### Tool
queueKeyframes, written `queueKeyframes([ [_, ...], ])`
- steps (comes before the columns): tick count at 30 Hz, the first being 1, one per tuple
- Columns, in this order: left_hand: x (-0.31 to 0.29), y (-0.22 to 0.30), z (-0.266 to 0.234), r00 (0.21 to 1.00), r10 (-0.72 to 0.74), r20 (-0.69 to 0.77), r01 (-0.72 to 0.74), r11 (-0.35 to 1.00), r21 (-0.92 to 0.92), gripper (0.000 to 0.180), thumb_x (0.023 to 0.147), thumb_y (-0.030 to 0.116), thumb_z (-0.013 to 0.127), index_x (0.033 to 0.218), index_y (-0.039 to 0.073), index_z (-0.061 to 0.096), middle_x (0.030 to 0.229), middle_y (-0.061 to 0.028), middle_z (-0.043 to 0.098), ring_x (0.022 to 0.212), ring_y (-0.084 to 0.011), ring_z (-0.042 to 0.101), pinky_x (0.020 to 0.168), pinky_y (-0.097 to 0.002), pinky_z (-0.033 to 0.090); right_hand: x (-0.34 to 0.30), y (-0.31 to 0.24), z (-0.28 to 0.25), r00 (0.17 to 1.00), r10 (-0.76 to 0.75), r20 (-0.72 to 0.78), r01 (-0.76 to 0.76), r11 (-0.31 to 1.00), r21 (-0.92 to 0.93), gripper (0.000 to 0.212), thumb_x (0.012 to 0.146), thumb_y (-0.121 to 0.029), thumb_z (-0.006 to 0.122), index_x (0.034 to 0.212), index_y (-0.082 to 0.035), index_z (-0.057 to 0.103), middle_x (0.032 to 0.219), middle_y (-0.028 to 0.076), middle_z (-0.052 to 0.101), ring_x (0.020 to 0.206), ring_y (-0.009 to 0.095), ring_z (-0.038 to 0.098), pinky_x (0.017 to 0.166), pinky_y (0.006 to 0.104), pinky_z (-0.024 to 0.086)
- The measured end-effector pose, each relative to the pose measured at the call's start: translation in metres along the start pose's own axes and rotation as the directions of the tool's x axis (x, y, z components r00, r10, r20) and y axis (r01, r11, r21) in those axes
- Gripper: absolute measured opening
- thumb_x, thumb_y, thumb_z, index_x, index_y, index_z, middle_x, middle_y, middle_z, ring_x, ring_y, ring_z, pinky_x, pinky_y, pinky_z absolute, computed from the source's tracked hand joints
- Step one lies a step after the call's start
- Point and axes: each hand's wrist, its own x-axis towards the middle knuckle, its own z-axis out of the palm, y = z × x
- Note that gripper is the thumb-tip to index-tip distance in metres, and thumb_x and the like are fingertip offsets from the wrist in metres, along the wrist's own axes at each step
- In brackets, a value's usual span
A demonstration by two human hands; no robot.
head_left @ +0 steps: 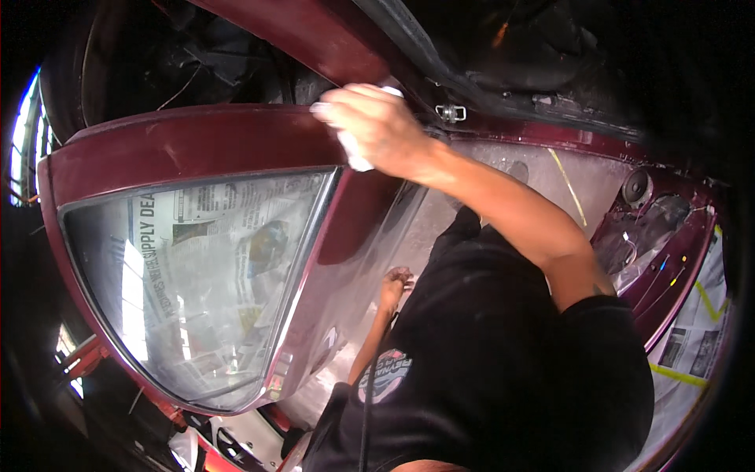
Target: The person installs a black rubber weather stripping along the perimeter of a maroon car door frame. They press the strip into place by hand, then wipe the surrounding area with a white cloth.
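My right hand (376,130) reaches up across the view and is closed around a white cloth (358,156). It presses the cloth to the dark red painted frame (338,118) of a car, close to the upper corner of a window. Bits of the cloth stick out past the fingers. My left hand (395,287) is lower, beside the red body panel (330,267), with loosely bent fingers and nothing visible in them. Below the frame, the window glass (204,275) has newspaper showing through it.
A metal striker (451,114) juts from the door opening. On the right, an open door (661,259) shows a round speaker (637,187) and loose wires. Newspaper with yellow tape (680,376) covers its outer side. Red and white parts (236,440) are at lower left.
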Motion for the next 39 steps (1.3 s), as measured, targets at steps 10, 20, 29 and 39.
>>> queueKeyframes([
  [10,-0.037,0.053,0.038,0.998,-0.056,0.009,0.056,0.998,-0.012,0.023,0.095,0.005,0.060,0.117,-0.001,0.060,0.099,-0.0112,0.068,0.084,-0.0176,0.066,0.073,-0.0304,0.055,-0.115,0.034,-0.007,0.972,0.187,-0.140,-0.201,0.975,-0.093,0.023,0.075,0.008,0.065,0.097,0.002,0.067,0.101,0.017,0.068,0.092,0.033,0.068,0.082,0.0403,0.055],
  [20,-0.026,-0.051,-0.067,0.988,-0.036,0.152,0.006,0.980,0.198,0.023,0.092,0.003,0.060,0.114,-0.004,0.063,0.097,-0.0111,0.069,0.083,-0.0197,0.065,0.076,-0.0313,0.054,-0.222,0.075,0.007,0.884,0.433,-0.176,-0.449,0.891,-0.061,0.020,0.082,0.004,0.065,0.101,0.001,0.068,0.105,0.013,0.069,0.093,0.031,0.068,0.078,0.0390,0.055],
  [29,-0.024,0.083,0.032,0.994,0.010,0.113,-0.035,0.976,0.217,0.028,0.100,0.017,0.062,0.118,-0.004,0.063,0.104,-0.0142,0.068,0.089,-0.0227,0.067,0.076,-0.0357,0.055,-0.327,0.118,0.024,0.335,0.938,-0.085,-0.939,0.325,-0.115,0.017,0.086,0.003,0.061,0.099,0.000,0.070,0.099,0.016,0.072,0.095,0.030,0.069,0.086,0.0413,0.053],
  [39,-0.024,0.053,0.030,0.992,-0.090,0.093,0.055,0.944,0.325,0.027,0.101,0.012,0.056,0.120,-0.006,0.060,0.100,-0.0147,0.069,0.088,-0.0244,0.069,0.077,-0.0359,0.056,-0.258,0.059,0.027,0.303,0.887,-0.348,-0.835,0.423,0.352,0.043,0.086,0.001,0.055,0.129,0.001,0.057,0.127,0.021,0.060,0.120,0.038,0.058,0.101,0.0411,0.048],
])
